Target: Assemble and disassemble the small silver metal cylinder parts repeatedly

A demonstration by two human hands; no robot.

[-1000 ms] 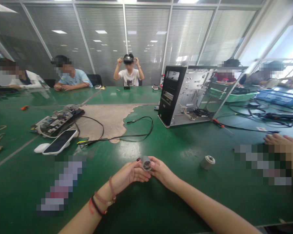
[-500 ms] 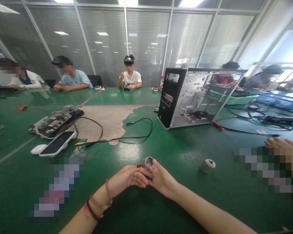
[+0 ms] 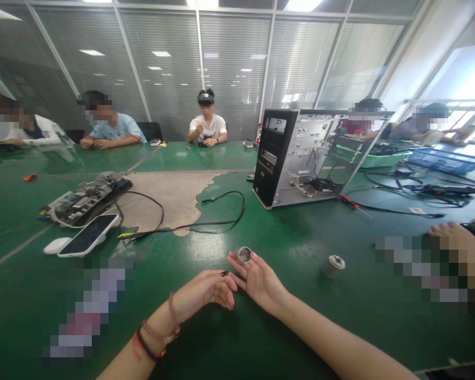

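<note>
A small metal cylinder (image 3: 244, 255), its round open end facing me and rough grey inside, sits between the thumb and fingers of my right hand (image 3: 263, 285). Just left of it is my left hand (image 3: 216, 287), fingers curled in, close to my right fingertips and apart from the cylinder. A small dark spot shows at one left fingertip; whether it is a nail or a tiny part I cannot make out. Another metal cylinder (image 3: 333, 266), with a pale ring and dark centre on its end, rests on the green table (image 3: 293, 327) to the right.
An opened computer case (image 3: 279, 163) stands beyond my hands. Farther left lie a circuit assembly (image 3: 87, 200), a phone (image 3: 89, 235) and a black cable (image 3: 221, 224). A screwdriver (image 3: 350, 202) and baskets are at right. Another person's hand (image 3: 447, 232) rests at the right edge.
My left hand has come away from the cylinder and drawn slightly down. My right hand has spread its fingers and keeps the cylinder, now a little higher. The view has shifted slightly.
</note>
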